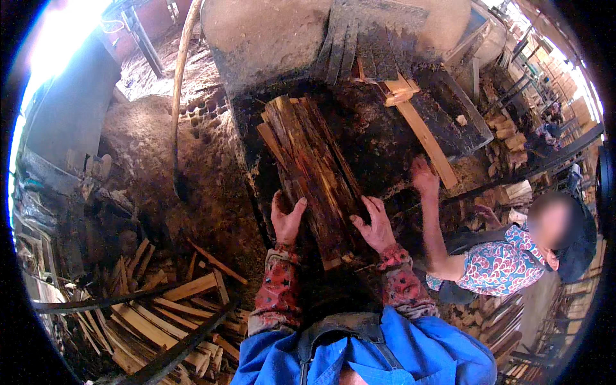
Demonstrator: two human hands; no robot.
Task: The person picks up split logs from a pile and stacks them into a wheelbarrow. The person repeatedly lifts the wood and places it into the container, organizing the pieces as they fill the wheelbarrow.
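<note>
— Where's that bundle of split wood (308,170) lying, from where you're standing?

— It's lying on the dark, wet counter (378,135), right in front of the person in the blue top. Its long axis is running away from them, leaning a little to their left at the far end. The near end is sitting between their two hands.

— Which hand is doing the holding?

— Both. The left hand (286,218) is pressing against the left flank of the bundle with the fingers spread and curled over the edge. The right hand (375,226) is doing the same on the right flank, fingers splayed wide, palm flat on the wood. Neither one is closing into a fist; they're open and clamping the sticks between them.

— Is either one nearer?

— They're sitting about level, both at the near end, so the rest of the bundle is stretching out ahead of them.

— Anyone else at it?

— A second person in a patterned shirt is reaching up from the right, their hand (424,176) resting on the counter near a pale plank (423,138), apart from the bundle.
</note>
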